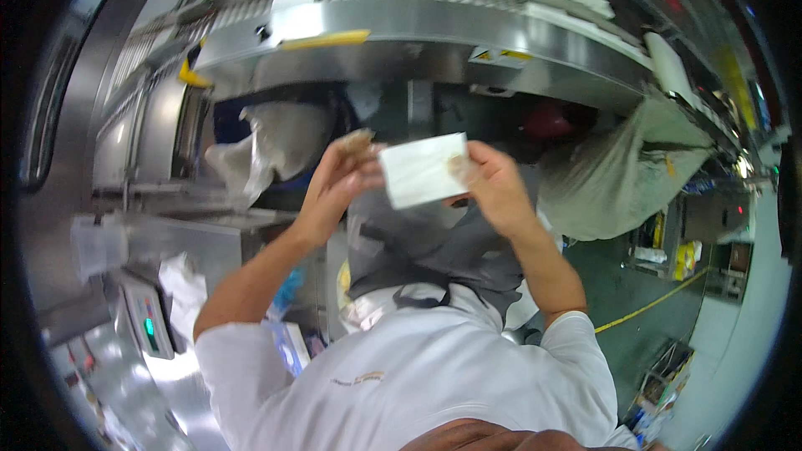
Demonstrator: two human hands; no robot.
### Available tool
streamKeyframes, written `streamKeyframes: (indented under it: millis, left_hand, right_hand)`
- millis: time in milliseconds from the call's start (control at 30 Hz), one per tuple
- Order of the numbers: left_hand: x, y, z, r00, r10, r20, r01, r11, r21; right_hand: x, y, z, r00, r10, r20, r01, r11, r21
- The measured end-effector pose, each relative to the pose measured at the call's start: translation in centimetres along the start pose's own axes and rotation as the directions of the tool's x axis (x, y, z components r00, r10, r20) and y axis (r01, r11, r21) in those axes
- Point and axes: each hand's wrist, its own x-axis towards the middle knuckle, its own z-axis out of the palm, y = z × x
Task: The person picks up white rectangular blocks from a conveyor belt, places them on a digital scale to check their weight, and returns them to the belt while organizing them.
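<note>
A flat white rectangular piece [422, 171], paper or a thin packet, is held up in front of my body, slightly tilted. My right hand [499, 192] grips its right edge, with a brownish, blurred patch beside the fingers. At its left edge, my left hand [337, 179] has curled fingers. A small brownish thing [357, 142] shows at those fingertips; motion blur hides its kind. I cannot tell whether the left fingers also touch the white piece. Below the hands is a dark apron or cloth [426, 242] over my white clothing.
A metal roller conveyor [401, 21] curves across the far side, carrying white bags. Beneath its left part sits a whitish plastic bag [288, 138]; a greyish-green sheet [622, 171] hangs at right. A scale with a green display [149, 326] stands at left. Yellow floor line [652, 301] at right.
</note>
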Motion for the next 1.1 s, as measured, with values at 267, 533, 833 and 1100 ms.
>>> streamKeyframes:
  millis: [267,533,833,1100]
  left_hand:
    - [0.3,0.1,2.3,0.975,-0.082,-0.205,0.098,0.992,0.074]
    - [0.5,-0.2,1.7,0.968,-0.072,-0.24,0.085,0.995,0.044]
    - [0.3,0.2,0.5,0.985,-0.086,-0.153,0.094,0.995,0.043]
    - [0.8,-0.3,0.4,0.989,-0.078,-0.129,0.083,0.996,0.033]
  right_hand:
    - [1.2,2.2,1.7,0.993,0.031,0.11,-0.023,0.997,-0.079]
    - [3.6,2.0,0.0,0.983,-0.056,0.176,0.11,0.943,-0.315]
    - [14.9,-15.0,-11.0,0.932,-0.286,-0.224,0.193,0.912,-0.361]
    - [25.5,-16.9,-21.2,0.911,-0.045,-0.411,-0.318,0.559,-0.766]
